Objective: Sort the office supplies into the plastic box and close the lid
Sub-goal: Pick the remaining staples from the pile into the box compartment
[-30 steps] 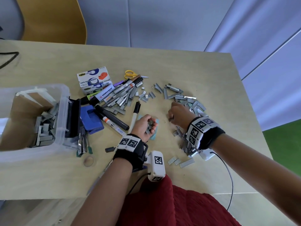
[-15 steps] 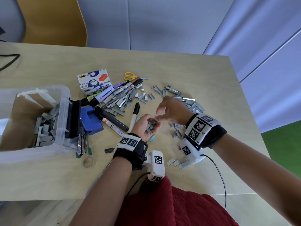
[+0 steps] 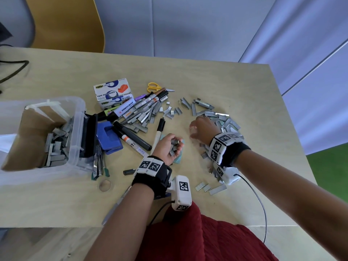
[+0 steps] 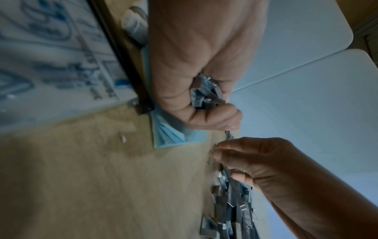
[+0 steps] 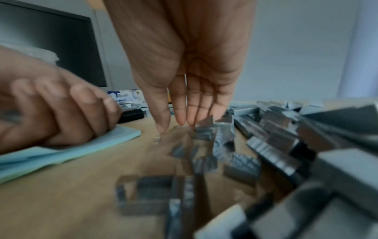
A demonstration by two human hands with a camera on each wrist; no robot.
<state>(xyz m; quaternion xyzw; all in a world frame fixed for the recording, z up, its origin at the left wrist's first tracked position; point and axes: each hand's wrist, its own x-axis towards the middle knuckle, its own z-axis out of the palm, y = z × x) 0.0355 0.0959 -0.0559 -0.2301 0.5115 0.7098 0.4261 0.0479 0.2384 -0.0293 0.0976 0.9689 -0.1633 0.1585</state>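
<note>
1. Head view showed the left hand [image 3: 167, 147] cupped palm-up, clenching staple strips [image 3: 175, 146] over a blue notepad [image 3: 178, 158].
2. The right hand [image 5: 184, 77] reached with straight, empty fingers to the staple pile [image 3: 222, 121].
3. The open plastic box [image 3: 79, 129] held jumbled staple strips; no common axis showed.

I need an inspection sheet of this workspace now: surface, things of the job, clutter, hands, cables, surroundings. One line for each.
Surface: wooden table.
Job's things: clear plastic box, open, partly filled with staples; loose staples; markers; scissors; tape dispenser boxes; blue hole punch.
Clutter: blue notepad under the left hand.
Hands: left hand holds a bunch of staples; right hand open, fingertips at the pile.
Cables: black cable from the right wrist; another at far left.
Surroundings: yellow chair; monitor.
</note>
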